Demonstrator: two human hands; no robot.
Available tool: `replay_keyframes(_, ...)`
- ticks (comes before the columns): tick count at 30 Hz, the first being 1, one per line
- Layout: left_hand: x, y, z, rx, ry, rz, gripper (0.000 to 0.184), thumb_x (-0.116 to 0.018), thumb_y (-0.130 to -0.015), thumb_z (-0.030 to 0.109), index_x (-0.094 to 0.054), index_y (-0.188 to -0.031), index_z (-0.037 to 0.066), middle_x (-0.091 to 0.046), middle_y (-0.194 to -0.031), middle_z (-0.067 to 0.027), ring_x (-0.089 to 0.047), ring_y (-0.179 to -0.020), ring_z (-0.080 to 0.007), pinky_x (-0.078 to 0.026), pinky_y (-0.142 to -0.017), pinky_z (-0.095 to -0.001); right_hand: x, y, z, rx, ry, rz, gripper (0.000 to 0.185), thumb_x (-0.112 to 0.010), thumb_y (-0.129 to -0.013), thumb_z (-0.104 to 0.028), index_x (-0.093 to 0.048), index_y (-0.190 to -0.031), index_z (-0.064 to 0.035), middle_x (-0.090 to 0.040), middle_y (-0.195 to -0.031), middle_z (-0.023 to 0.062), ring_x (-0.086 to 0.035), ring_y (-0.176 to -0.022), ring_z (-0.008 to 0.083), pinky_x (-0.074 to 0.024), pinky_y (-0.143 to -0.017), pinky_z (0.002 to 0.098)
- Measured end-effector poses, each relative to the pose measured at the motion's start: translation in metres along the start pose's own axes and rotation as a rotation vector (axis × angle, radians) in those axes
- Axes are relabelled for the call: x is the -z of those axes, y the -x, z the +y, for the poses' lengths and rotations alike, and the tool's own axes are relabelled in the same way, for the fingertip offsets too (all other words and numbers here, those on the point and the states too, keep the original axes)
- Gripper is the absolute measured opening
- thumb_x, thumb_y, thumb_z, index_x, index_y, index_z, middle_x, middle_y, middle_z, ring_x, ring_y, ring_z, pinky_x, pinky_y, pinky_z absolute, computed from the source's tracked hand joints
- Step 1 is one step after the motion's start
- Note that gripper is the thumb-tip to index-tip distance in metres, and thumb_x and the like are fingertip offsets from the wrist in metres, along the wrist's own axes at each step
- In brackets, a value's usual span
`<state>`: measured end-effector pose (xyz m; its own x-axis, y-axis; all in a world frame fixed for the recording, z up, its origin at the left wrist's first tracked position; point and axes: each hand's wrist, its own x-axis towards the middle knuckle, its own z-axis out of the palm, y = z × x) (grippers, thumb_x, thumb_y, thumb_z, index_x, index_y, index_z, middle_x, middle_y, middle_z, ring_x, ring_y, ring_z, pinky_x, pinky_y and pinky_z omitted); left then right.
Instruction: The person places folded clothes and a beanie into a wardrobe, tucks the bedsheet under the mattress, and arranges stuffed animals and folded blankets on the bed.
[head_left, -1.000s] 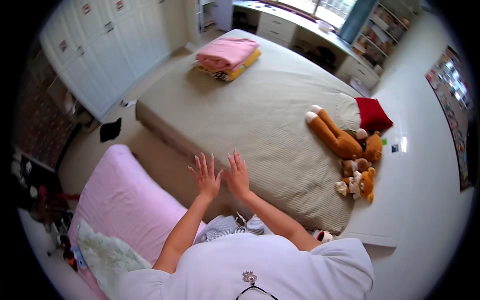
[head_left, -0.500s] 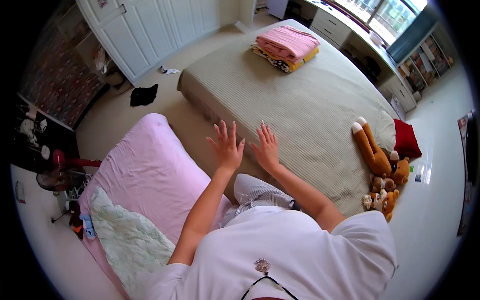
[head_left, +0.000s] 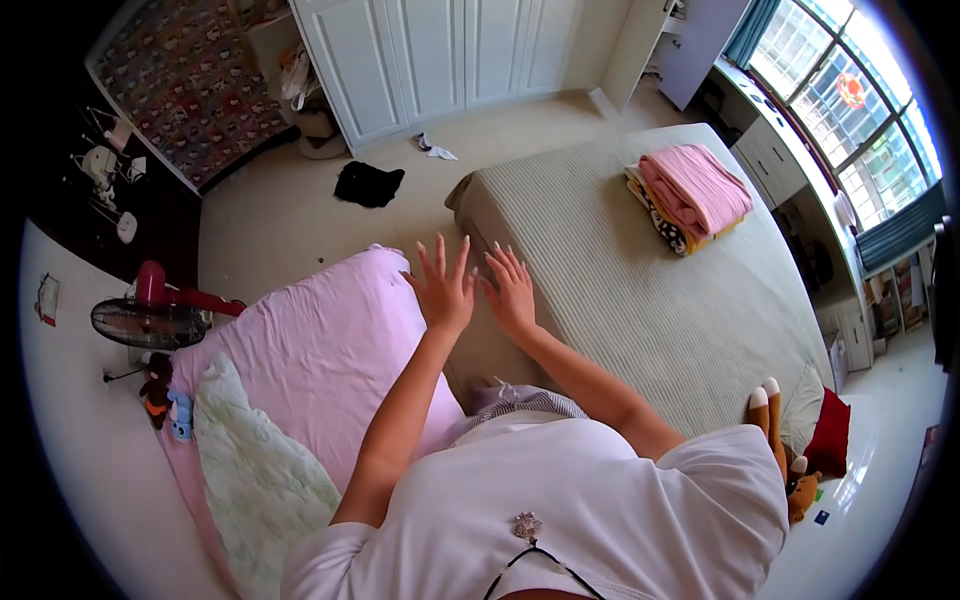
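Note:
My left hand is held out in the air with its fingers spread, nothing in it. Beside it my right hand is stretched out too, palm down and empty. The two hands are close together at the thumbs. Below and left of them lies a small bed with a pink sheet and a crumpled pale green quilt. To the right stands a large bed with a ribbed beige cover. On it rests a folded stack, a pink blanket over a yellow patterned one.
A black cloth and a white cloth lie on the floor. A red fan stands at the left. Stuffed toys sit by the pink bed. A red cushion and a brown teddy bear are at the right.
The view has turned left and up, so the beds and folded stack appear further right and lower. Both hands stay raised, open and empty.

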<state>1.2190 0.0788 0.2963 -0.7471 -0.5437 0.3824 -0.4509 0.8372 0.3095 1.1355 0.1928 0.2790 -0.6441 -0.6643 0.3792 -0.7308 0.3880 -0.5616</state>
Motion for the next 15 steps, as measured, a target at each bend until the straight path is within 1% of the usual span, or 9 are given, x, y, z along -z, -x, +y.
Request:
replay_keyframes(3, -0.007, -0.045, -0.015, 0.087, 0.025, -0.001, 0.06, -0.055, -0.091, 0.038, -0.03, -0.145, 0.032, -0.018, -0.154, -0.0101, -0.009, -0.141, -0.0425, -0.007, -0.099, -0.0763, -0.012, -0.042, 0.004, 0.015, -0.049, 0.03, 0.048, -0.058, -0.089, -0.022, -0.044, -0.134, -0.0126, -0.038, -0.146, 0.0074, -0.028, -0.139, 0.0273, -0.022, -0.112, 0.047)
replay_keyframes(6, -0.022, -0.084, -0.03, 0.058, 0.025, -0.022, 0.059, -0.054, -0.091, 0.037, -0.03, -0.146, 0.031, -0.017, -0.155, -0.0099, -0.008, -0.141, -0.0428, -0.008, -0.099, -0.076, -0.03, -0.082, 0.02, 0.005, -0.038, 0.047, 0.047, -0.058, -0.089, -0.021, -0.045, -0.133, -0.0124, -0.039, -0.145, 0.0074, -0.028, -0.139, 0.0277, -0.0224, -0.111, 0.0471)
replay_keyframes(9, -0.045, -0.124, -0.04, 0.028, 0.011, -0.045, 0.061, -0.052, -0.091, 0.04, -0.028, -0.146, 0.031, -0.017, -0.154, -0.011, -0.011, -0.14, -0.0451, -0.011, -0.097, -0.0774, -0.047, -0.12, 0.035, -0.056, -0.015, 0.091, 0.048, -0.059, -0.087, -0.02, -0.046, -0.133, -0.0122, -0.039, -0.146, 0.0073, -0.028, -0.139, 0.0281, -0.0235, -0.111, 0.0471)
replay_keyframes(12, -0.072, -0.174, -0.052, -0.008, 0.109, -0.05, 0.063, -0.053, -0.09, 0.04, -0.027, -0.147, 0.03, -0.015, -0.155, -0.0111, -0.01, -0.14, -0.0457, -0.009, -0.098, -0.0772, -0.069, -0.172, 0.045, -0.127, 0.059, 0.117, 0.047, -0.06, -0.086, -0.018, -0.047, -0.131, -0.0108, -0.039, -0.145, 0.0076, -0.029, -0.138, 0.0286, -0.0251, -0.11, 0.047)
replay_keyframes(15, -0.09, -0.242, -0.073, -0.063, 0.095, -0.092, 0.065, -0.054, -0.09, 0.039, -0.026, -0.147, 0.028, -0.014, -0.155, -0.0112, -0.008, -0.14, -0.0459, -0.008, -0.099, -0.0768, -0.09, -0.234, 0.055, -0.031, 0.049, 0.116, 0.047, -0.061, -0.085, -0.018, -0.048, -0.13, -0.0095, -0.039, -0.145, 0.0078, -0.03, -0.138, 0.0287, -0.0271, -0.109, 0.0462)
